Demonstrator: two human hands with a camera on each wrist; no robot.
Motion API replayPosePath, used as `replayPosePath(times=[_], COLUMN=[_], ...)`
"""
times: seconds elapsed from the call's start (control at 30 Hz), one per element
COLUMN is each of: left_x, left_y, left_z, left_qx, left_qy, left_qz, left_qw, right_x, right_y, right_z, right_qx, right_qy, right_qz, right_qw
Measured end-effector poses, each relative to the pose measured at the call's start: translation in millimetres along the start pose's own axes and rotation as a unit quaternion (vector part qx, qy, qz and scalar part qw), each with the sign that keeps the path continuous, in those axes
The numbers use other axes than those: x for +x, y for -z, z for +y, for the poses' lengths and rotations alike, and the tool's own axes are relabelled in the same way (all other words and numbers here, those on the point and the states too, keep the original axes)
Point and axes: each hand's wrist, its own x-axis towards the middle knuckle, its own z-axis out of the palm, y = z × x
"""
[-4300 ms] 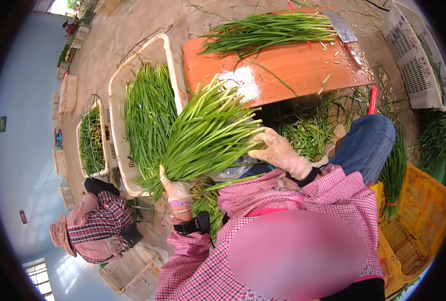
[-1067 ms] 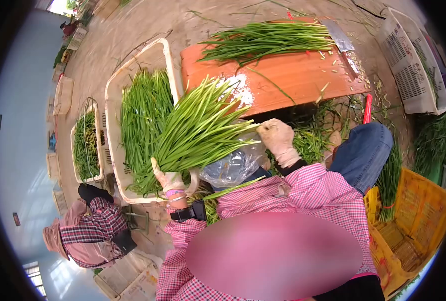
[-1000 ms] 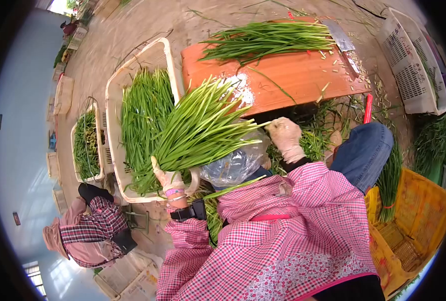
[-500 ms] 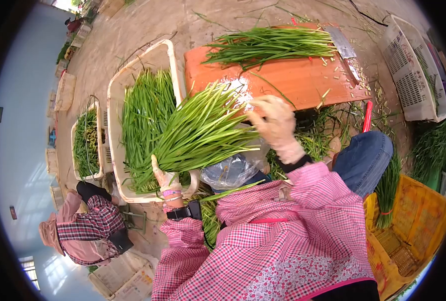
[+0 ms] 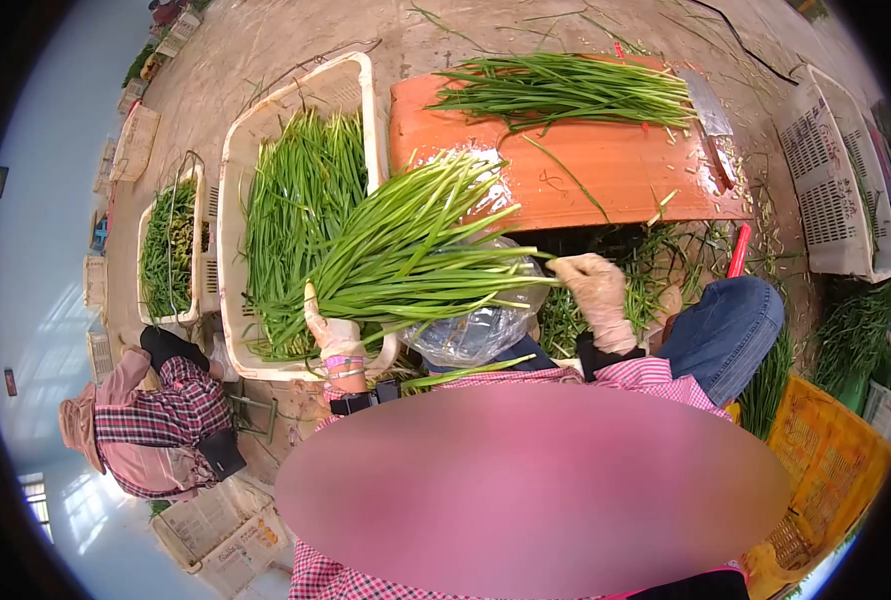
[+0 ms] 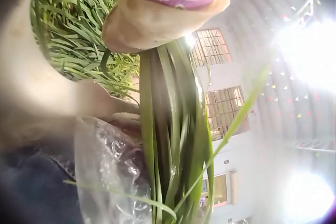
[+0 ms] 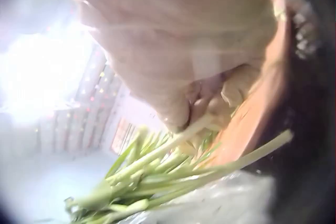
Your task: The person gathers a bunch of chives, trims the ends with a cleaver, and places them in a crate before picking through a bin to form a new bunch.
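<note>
Clearly, the right hand (image 5: 595,290) has a narrow pinch, thumb and curled fingers closed on the pale end of one stalk (image 5: 537,252). Opposite, the left hand (image 5: 333,328) grips the leafy end of the bunch (image 5: 415,250), which fans out between the hands, above the plastic (image 5: 475,335) and beside the crate (image 5: 227,220). Beyond lies the board (image 5: 565,190), with a pile (image 5: 565,90) on top and the knife (image 5: 707,105) at its right end, well apart from both hands. A hard pull on that stalk could snap it or drag crossed neighbours out, I'd judge. Should the left hand slacken, the splayed ends could slide off the slick plastic, and long leaves might snag on greens (image 5: 300,200) in the crate.
</note>
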Motion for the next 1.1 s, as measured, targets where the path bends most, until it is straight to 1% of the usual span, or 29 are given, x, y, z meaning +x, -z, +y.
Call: replayPosePath(times=[0.03,0.1,0.13,0.17,0.2,0.23,0.27,0.3,0.33,0.37,0.4,0.43,0.47,0.5,0.53,0.57,0.63,0.7,0.73,0.77,0.8,0.83,0.87,0.93,0.97,1.0,1.03,1.07,1.1], left_x=[1,1,-5,-5,-2,-1,1,0,0,0,3,2,2,4,4,5,4,-1,-1,-4,-15,-15,-11,-12,-12,-12,-11,-10,-6], left_y=[4,10,4,4,5,8,14,13,7,4,9,10,6,-2,-13,-16,-16,-13,-10,-7,-8,-5,-3,-16,-15,-14,-13,-8,-2], left_z=[-2,-7,7,8,9,11,4,6,10,12,7,7,9,14,35,39,45,35,35,33,26,25,25,46,41,38,36,37,30], left_qx=[0.048,0.139,0.184,0.203,0.223,0.245,0.281,0.277,0.269,0.263,0.258,0.131,0.0,-0.133,-0.248,-0.286,-0.361,-0.228,-0.215,-0.2,0.042,-0.041,-0.124,-0.311,-0.315,-0.318,-0.321,-0.39,-0.366], left_qy=[-0.031,-0.091,-0.095,-0.108,-0.121,-0.132,-0.162,-0.166,-0.174,-0.18,-0.166,-0.112,-0.057,-0.004,0.107,0.127,0.161,0.065,0.069,0.077,-0.117,-0.051,0.015,0.145,0.129,0.112,0.095,0.114,0.108], left_qz=[-0.018,-0.048,-0.043,-0.053,-0.063,-0.072,-0.059,-0.063,-0.065,-0.066,-0.081,-0.084,-0.087,-0.089,-0.084,-0.077,-0.056,-0.051,-0.04,-0.028,-0.056,-0.049,-0.044,-0.004,-0.017,-0.028,-0.038,-0.102,-0.091], left_qw=[0.998,0.985,0.977,0.972,0.965,0.958,0.944,0.944,0.945,0.946,0.948,0.981,0.995,0.987,0.959,0.947,0.917,0.97,0.973,0.976,0.991,0.997,0.991,0.939,0.94,0.941,0.942,0.908,0.92], right_x=[3,8,10,12,12,21,12,17,13,6,12,21,21,22,22,21,25,22,25,23,21,19,18,15,13,10,7,4,1], right_y=[8,26,34,40,53,57,70,79,81,79,71,60,46,29,12,-5,-51,-89,-94,-98,-99,-98,-97,-108,-113,-115,-113,-112,-112], right_z=[8,22,38,75,94,137,147,175,139,76,41,7,-36,-75,-103,-122,-122,-115,-114,-111,-114,-118,-120,-115,-112,-114,-115,-119,-122], right_qx=[-0.005,-0.143,-0.203,-0.316,-0.38,-0.522,-0.531,-0.603,-0.615,-0.619,-0.472,-0.284,-0.229,-0.173,-0.129,-0.084,-0.076,-0.043,-0.088,-0.076,-0.066,-0.058,-0.104,-0.052,-0.026,-0.005,-0.013,-0.02,-0.027], right_qy=[-0.058,-0.127,-0.126,-0.095,-0.128,-0.176,-0.243,-0.28,-0.209,-0.133,0.062,0.249,0.294,0.34,0.363,0.382,0.402,0.225,0.202,0.174,0.144,0.114,0.161,0.164,0.166,0.09,0.093,0.096,0.101], right_qz=[-0.004,-0.04,-0.038,-0.021,-0.045,-0.115,-0.106,-0.233,-0.14,-0.048,0.067,0.177,0.161,0.148,0.065,-0.022,-0.14,-0.215,-0.26,-0.283,-0.304,-0.323,-0.308,-0.301,-0.297,-0.317,-0.302,-0.289,-0.276], right_qw=[0.998,0.981,0.97,0.944,0.915,0.827,0.805,0.71,0.747,0.773,0.877,0.909,0.914,0.913,0.921,0.92,0.902,0.949,0.94,0.94,0.939,0.938,0.932,0.938,0.94,0.944,0.949,0.952,0.955])
